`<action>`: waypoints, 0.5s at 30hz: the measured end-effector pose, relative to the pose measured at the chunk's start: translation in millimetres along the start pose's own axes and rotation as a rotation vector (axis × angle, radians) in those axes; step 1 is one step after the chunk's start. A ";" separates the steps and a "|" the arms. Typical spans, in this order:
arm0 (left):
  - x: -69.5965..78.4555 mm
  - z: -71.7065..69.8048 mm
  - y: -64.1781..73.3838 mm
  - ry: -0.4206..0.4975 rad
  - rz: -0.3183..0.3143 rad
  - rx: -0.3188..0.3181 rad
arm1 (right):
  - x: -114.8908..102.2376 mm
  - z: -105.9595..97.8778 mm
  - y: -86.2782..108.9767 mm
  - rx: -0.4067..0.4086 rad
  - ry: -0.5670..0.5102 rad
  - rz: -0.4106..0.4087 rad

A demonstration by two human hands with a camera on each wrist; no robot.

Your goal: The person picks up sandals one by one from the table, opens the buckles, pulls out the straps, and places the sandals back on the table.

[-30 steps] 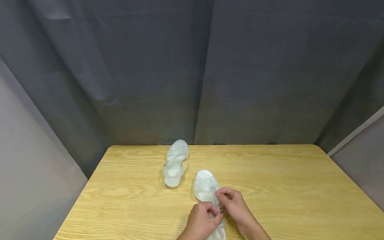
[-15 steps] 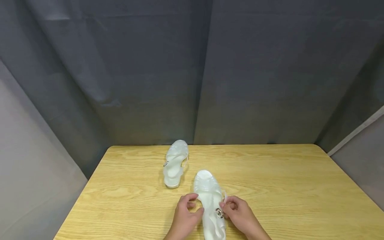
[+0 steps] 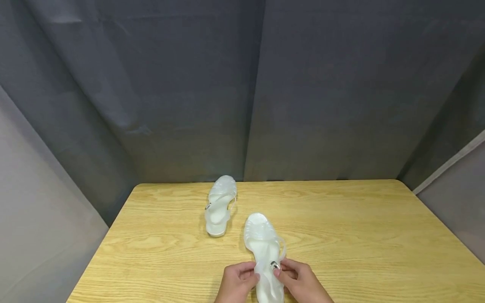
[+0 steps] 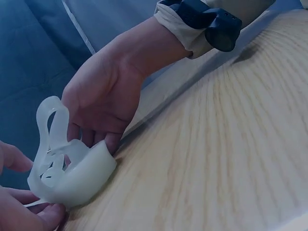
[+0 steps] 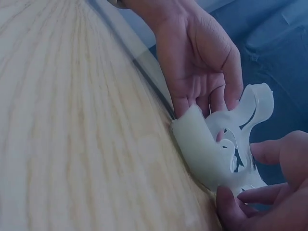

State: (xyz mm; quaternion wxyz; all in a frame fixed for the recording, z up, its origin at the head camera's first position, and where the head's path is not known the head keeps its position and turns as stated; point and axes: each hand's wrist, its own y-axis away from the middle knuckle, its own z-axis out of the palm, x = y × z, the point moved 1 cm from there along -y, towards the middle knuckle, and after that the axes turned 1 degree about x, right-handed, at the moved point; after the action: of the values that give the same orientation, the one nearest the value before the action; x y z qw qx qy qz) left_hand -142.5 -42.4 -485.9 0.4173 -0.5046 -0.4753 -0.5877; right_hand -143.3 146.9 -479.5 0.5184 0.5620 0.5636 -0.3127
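The left hand [image 3: 235, 283] and right hand [image 3: 304, 281] grip the nearer sandal [image 3: 266, 251] from opposite sides, probably to steady it on the tabletop [image 3: 360, 235].

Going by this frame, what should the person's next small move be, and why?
Probably slide the near sandal forward and leftward: the left hand and right hand are at its opposite sides, both sandals point toes away from the person, and the far sandal sits farther ahead and left, so they are not level.
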 end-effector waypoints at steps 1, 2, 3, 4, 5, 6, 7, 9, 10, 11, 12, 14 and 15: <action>0.5 0.5 -0.7 0.017 -0.002 -0.003 | -0.8 -0.3 -0.7 0.004 0.006 -0.013; 1.0 0.9 -2.1 0.032 -0.004 -0.007 | -1.7 -0.7 -1.5 0.011 0.015 -0.024; 1.5 1.4 -3.7 0.045 -0.006 -0.013 | -3.0 -1.0 -2.7 0.029 0.028 -0.035; 2.1 2.2 -5.7 0.053 -0.009 -0.013 | -4.3 -1.3 -4.1 0.048 0.040 -0.038; 2.1 3.3 -8.5 0.067 -0.012 -0.008 | -5.7 -1.6 -5.9 0.072 0.051 -0.041; 1.8 4.4 -11.7 0.080 -0.006 -0.001 | -7.6 -1.7 -8.2 0.095 0.055 -0.032; 1.7 5.6 -15.5 0.088 -0.001 0.007 | -8.8 -1.7 -11.2 0.110 0.046 -0.026; 2.4 7.9 -23.2 0.110 0.005 0.030 | -9.8 -1.8 -18.4 0.149 0.030 -0.019; 2.5 9.2 -27.2 0.119 0.007 0.043 | -10.1 -2.1 -21.7 0.160 0.017 -0.015; 2.4 10.2 -31.4 0.132 0.011 0.050 | -10.7 -2.5 -25.2 0.173 0.007 -0.017; 2.8 11.0 -35.3 0.140 0.015 0.053 | -11.3 -3.0 -28.6 0.179 -0.006 -0.016; 4.1 12.4 -43.2 0.145 0.022 0.059 | -11.7 -4.7 -35.4 0.197 -0.009 -0.028; 4.1 13.1 -47.4 0.150 0.034 0.060 | -12.6 -5.9 -38.3 0.202 -0.014 -0.036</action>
State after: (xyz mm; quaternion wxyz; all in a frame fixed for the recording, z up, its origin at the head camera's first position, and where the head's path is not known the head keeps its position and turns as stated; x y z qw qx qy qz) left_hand -186.5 -20.2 -487.9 0.4765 -0.4543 -0.4517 -0.6021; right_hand -183.5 141.9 -475.0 0.4573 0.5989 0.5357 -0.3810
